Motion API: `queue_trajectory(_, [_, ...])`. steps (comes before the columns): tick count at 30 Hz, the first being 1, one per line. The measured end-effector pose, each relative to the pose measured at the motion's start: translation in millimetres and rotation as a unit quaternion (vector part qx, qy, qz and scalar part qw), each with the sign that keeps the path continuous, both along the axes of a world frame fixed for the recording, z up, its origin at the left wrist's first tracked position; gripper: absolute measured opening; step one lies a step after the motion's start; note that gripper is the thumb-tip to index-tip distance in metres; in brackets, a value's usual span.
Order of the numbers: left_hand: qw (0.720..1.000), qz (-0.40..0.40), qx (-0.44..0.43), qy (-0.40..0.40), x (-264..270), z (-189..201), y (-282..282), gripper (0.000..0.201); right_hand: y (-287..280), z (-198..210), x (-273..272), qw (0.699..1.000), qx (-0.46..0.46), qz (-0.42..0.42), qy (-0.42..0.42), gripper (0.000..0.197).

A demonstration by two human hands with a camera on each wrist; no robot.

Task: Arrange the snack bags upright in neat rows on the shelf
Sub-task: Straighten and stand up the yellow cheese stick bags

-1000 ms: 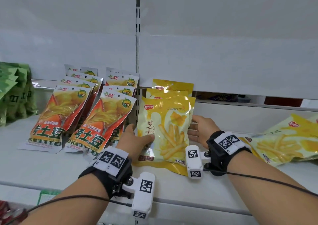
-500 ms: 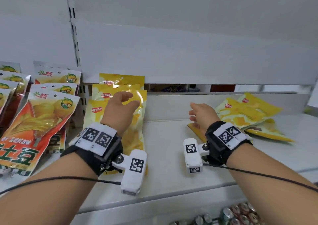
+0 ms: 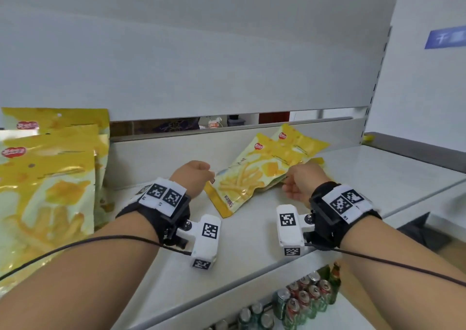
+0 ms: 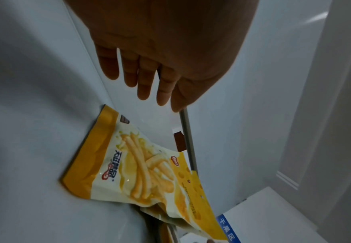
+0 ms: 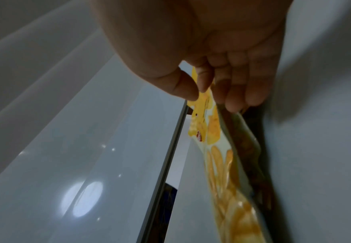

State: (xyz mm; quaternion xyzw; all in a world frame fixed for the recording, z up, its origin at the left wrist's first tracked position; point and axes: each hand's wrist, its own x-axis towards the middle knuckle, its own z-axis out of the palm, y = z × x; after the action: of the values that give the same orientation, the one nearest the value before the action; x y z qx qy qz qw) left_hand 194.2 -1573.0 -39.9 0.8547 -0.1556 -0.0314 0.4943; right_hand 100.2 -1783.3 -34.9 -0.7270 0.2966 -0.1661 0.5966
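Both hands reach the loose yellow snack bag (image 3: 248, 178) lying flat on the shelf (image 3: 378, 175), its long axis slanting away rightward: right hand (image 3: 303, 182) pinches its near-right edge, while left hand (image 3: 194, 177), fingers relaxed, hovers just beside its lower-left corner.

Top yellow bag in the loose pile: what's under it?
Under the top bag lies at least one more yellow bag, its upper end showing behind. The right hand pinches the top bag's edge. How many lie beneath is hidden.

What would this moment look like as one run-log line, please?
left hand: open, above loose bag | right hand: pinching top yellow bag | upright row: standing
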Motion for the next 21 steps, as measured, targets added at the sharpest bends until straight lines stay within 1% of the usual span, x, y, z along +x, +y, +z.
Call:
queue_trajectory(4, [0.999, 0.032, -0.005, -0.011, 19, -3, -31, 0.036, -27, -10, 7, 1.000, 0.021, -0.007, -0.005, 0.034])
queue_trajectory(8, [0.999, 0.032, 0.035, 0.006, 40, -10, -53, 0.045, -42, -12, 16, 0.996, 0.086, 0.020, -0.009, 0.032])
queue_trajectory(10, [0.997, 0.042, 0.062, 0.015, 47, -14, -60, 0.049, -44, -12, 19, 0.991, 0.129, 0.028, -0.017, 0.027])
queue_trajectory(13, [0.989, 0.035, 0.138, 0.028, 49, -18, -67, 0.053, -46, -14, 27, 0.990, 0.130, 0.031, -0.041, 0.007])
queue_trajectory(14, [0.987, 0.029, 0.156, 0.031, 48, -18, -68, 0.055, -48, -16, 30, 0.990, 0.131, 0.027, -0.051, 0.006])
queue_trajectory(15, [0.986, 0.024, 0.163, 0.038, 48, -17, -69, 0.057, -50, -16, 34, 0.989, 0.130, 0.021, -0.061, 0.009])
queue_trajectory(18, [0.985, 0.017, 0.163, 0.053, 49, -13, -66, 0.064, -53, -18, 44, 0.985, 0.129, 0.030, -0.110, 0.007])
queue_trajectory(21, [0.989, 0.003, 0.129, 0.079, 51, -12, -55, 0.076, -51, -13, 53, 0.975, 0.145, 0.042, -0.163, 0.004])
